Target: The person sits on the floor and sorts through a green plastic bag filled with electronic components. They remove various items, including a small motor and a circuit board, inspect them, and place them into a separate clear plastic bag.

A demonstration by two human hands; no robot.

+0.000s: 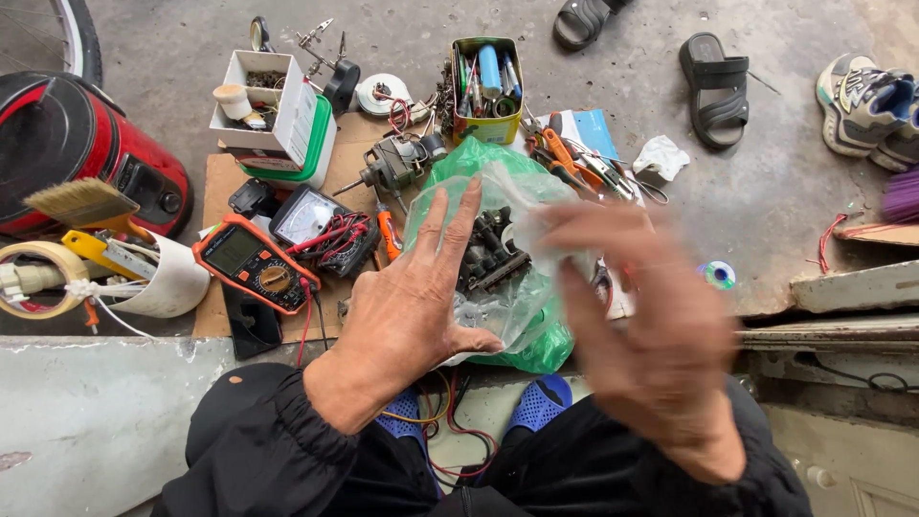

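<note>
Clear plastic bag (498, 287) sits at centre frame between both hands, over a green plastic bag (536, 349); dark metal parts (488, 254) show through the clear film. Left hand (412, 316) is spread flat, fingers extended, palm against the left side of the clear bag, touching it but not clamped around it. Right hand (651, 325) is motion-blurred, fingers loosely open at the right edge of the bag; contact with the film looks likely, but whether it pinches the plastic cannot be told. Both arms wear dark sleeves. Just left of the left hand, an orange multimeter (251, 263) lies on a cardboard sheet (215, 239), with an analog meter (304, 216) and a tangle of red and black leads (340, 239) beside it. Behind the bags: a small electric motor (394, 163), a tin can of tools (486, 91), a white open box (263, 105) on a green-rimmed container, and orange-handled pliers (565, 158). Far left: a red machine housing (77, 144), a paintbrush (86, 203) and a roll of tape (38, 278). Blue sandals (541, 402) show under the bags near loose wires. Concrete floor further out carries black sandals (713, 86) and a sneaker (862, 101), well apart from the work.
</note>
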